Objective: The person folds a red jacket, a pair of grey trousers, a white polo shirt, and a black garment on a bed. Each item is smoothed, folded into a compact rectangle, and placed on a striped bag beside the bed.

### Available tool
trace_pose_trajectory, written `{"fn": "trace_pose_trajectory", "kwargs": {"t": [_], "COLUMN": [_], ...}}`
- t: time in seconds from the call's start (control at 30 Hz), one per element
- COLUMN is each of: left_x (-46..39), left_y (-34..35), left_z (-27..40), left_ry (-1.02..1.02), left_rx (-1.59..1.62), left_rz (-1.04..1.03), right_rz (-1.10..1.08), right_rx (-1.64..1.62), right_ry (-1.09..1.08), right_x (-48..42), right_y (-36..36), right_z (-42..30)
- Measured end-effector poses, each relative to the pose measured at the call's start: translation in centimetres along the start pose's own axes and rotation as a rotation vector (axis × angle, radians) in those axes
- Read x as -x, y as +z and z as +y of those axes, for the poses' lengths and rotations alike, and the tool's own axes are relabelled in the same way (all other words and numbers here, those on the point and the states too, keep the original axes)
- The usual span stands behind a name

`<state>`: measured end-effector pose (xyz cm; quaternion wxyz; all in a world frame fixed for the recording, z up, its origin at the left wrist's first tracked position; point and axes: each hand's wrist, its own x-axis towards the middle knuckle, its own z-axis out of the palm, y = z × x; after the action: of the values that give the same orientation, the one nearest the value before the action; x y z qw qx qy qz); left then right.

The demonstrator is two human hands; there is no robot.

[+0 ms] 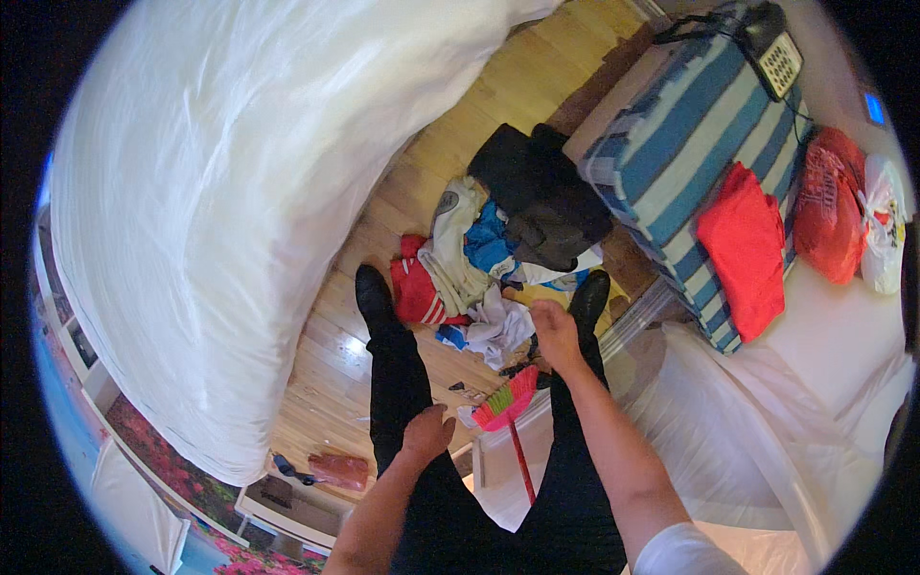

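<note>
My left hand [429,433] is over my left thigh, with no object visible in it. My right hand [555,334] hovers beside a crumpled white cloth [501,327], its fingers bent; whether it touches the cloth is unclear. That cloth is part of a clothes pile on the wood floor between my black shoes. A red garment with white stripes [424,295], a cream garment [456,262], a blue garment [490,241] and a large black item of fabric [543,194] make up the rest. Nearer me, a broom head with pink and green bristles [505,402] has a red handle.
A bed with a white sheet [215,180] fills the left. On the right, a blue-and-white striped cushion [675,158] bears folded red cloth [744,251] and a black telephone [773,54]. Red [830,208] and white plastic bags [882,223] are beyond. Sunglasses [291,468] lie lower left.
</note>
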<state>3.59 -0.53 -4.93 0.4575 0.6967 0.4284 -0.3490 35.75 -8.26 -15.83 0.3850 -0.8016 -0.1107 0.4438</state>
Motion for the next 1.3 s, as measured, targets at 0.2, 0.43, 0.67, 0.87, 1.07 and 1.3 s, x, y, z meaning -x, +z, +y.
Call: {"fn": "trace_pose_trajectory", "kwargs": {"t": [0.2,0.43,0.67,0.87,1.07,1.3], "left_x": [-0.8,-3.3,-3.2,-3.9,-3.5,-3.6], "left_y": [-0.4,-7.5,-7.8,-7.4,-6.3,-6.3], "left_z": [-1.4,-0.1,-0.6,0.1,0.0,0.5], "left_ry": [-0.039,-0.161,-0.105,-0.164,-0.173,-0.158], "left_rx": [0.129,0.307,0.280,0.203,0.217,0.191], "left_rz": [-0.038,0.084,0.098,0.005,0.004,0.029], "right_rz": [0.077,0.639,0.309,0.196,0.200,0.079], "right_rx": [0.242,0.681,-0.222,-0.491,-0.462,-0.611], "right_ry": [-0.049,0.611,0.937,0.861,0.927,0.969], "right_x": [-17.1,-23.8,-21.1,-17.7,-12.0,-6.6], "right_y": [2.8,1.3,1.3,-0.4,-0.9,-0.5], "right_z": [7.0,5.9,8.1,10.8,11.9,14.8]}}
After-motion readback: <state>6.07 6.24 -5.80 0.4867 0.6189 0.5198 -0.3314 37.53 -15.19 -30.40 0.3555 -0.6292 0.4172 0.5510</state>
